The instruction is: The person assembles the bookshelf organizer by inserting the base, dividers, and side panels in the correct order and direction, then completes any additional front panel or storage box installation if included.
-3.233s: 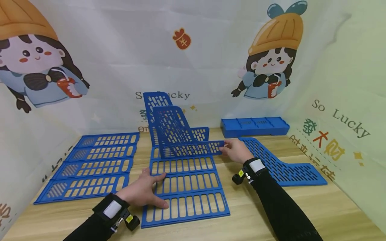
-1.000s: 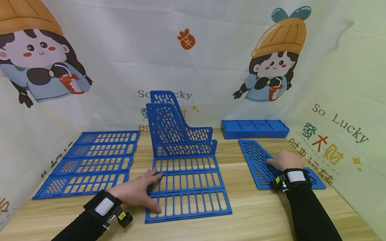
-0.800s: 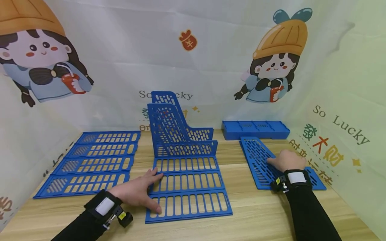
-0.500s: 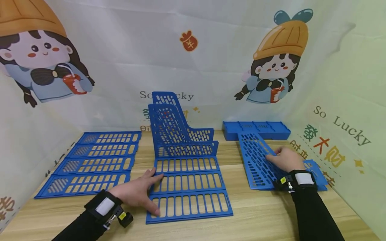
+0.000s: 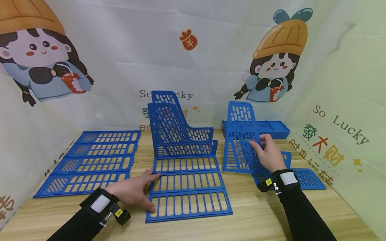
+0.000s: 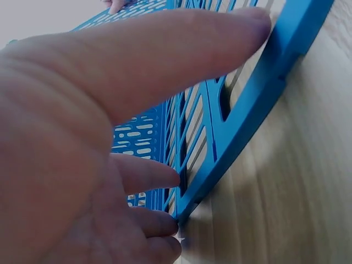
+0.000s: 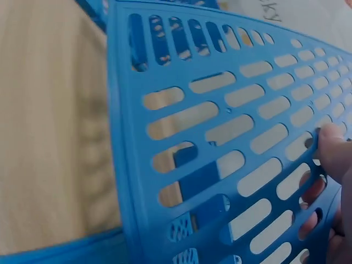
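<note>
My right hand (image 5: 269,155) grips a blue perforated L-shaped panel (image 5: 239,152) by its inner edge, thumb on the near face and fingers behind. The panel is raised and tilted up. In the right wrist view the fingers show through the slots of the panel (image 7: 181,118). My left hand (image 5: 132,191) lies with spread fingers at the left edge of a slatted blue base (image 5: 189,217); in the left wrist view its thumb touches the base frame (image 6: 258,91). Two similar panels stand upright at the back of the base, the nearer panel (image 5: 166,129) partly covering the farther panel (image 5: 163,95).
Another blue L-shaped panel (image 5: 310,180) lies flat on the wooden table (image 5: 247,214) under and beside the right hand. Several joined slatted blue panels (image 5: 58,184) lie at the left. A long blue piece (image 5: 274,132) sits at the back right, before a printed cloth wall.
My right hand has left the standing panel, picked the top panel off the flat ones at the right, and raised it leftward. My left hand stays at the base, shifted slightly left.
</note>
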`<action>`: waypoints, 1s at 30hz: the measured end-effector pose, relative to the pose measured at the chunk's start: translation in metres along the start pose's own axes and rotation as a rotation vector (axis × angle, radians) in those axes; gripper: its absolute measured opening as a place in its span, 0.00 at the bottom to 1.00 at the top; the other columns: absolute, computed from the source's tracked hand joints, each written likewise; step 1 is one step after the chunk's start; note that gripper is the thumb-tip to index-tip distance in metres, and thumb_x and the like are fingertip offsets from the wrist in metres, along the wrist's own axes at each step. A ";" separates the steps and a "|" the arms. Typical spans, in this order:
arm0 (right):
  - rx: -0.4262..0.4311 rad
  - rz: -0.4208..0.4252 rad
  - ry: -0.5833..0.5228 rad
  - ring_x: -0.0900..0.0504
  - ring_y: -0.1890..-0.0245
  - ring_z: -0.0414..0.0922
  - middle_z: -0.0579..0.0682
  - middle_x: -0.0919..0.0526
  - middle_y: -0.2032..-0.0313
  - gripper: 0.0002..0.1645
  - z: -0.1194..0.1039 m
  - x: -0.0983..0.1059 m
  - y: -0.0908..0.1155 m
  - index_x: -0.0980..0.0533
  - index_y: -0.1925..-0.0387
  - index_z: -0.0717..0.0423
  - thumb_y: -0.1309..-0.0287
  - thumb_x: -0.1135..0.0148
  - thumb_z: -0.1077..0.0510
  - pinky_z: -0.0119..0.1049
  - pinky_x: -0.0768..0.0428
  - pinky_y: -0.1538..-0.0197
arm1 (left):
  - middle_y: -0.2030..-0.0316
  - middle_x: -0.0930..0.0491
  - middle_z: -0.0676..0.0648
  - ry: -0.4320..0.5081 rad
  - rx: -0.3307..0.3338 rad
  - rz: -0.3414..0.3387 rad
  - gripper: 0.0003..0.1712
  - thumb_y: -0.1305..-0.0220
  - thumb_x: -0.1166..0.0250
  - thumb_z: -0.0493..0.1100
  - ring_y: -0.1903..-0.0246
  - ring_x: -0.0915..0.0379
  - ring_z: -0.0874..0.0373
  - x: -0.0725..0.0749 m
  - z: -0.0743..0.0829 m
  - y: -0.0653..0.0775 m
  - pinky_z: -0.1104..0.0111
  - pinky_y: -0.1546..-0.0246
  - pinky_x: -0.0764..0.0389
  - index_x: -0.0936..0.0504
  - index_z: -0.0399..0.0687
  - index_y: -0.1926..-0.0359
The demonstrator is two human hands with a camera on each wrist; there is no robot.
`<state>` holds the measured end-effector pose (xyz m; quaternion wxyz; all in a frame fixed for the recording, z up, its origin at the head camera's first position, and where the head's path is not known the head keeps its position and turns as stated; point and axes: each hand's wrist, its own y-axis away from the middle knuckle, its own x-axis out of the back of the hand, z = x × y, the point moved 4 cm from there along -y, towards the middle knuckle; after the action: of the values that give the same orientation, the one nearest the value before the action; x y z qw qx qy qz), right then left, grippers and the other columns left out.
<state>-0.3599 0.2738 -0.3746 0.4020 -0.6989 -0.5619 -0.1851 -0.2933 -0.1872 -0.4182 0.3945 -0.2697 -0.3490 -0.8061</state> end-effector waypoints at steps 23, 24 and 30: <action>0.255 -0.224 -0.094 0.13 0.48 0.59 0.54 0.19 0.57 0.07 -0.020 -0.010 0.005 0.30 0.56 0.54 0.17 0.40 0.60 0.43 0.24 0.57 | 0.11 0.63 0.31 0.026 -0.067 -0.015 0.74 0.48 0.11 0.51 0.13 0.67 0.27 0.004 -0.008 0.005 0.26 0.18 0.58 0.50 0.44 0.11; 0.261 -0.246 -0.071 0.14 0.50 0.58 0.54 0.19 0.57 0.08 -0.021 -0.010 0.005 0.29 0.57 0.54 0.17 0.40 0.58 0.44 0.23 0.57 | 0.12 0.64 0.31 0.023 -0.063 -0.009 0.76 0.49 0.11 0.51 0.13 0.68 0.27 0.004 -0.008 0.005 0.27 0.17 0.59 0.52 0.41 0.11; 0.240 -0.297 0.126 0.13 0.46 0.60 0.58 0.10 0.48 0.12 0.001 0.006 0.006 0.14 0.47 0.53 0.23 0.32 0.52 0.60 0.14 0.44 | 0.13 0.63 0.26 -0.039 -0.025 0.039 0.78 0.48 0.12 0.58 0.13 0.69 0.25 0.007 -0.009 0.004 0.29 0.16 0.61 0.51 0.30 0.13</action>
<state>-0.3524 0.2784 -0.3731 0.4850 -0.5423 -0.6507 -0.2175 -0.2951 -0.1996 -0.4171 0.3997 -0.2970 -0.3412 -0.7972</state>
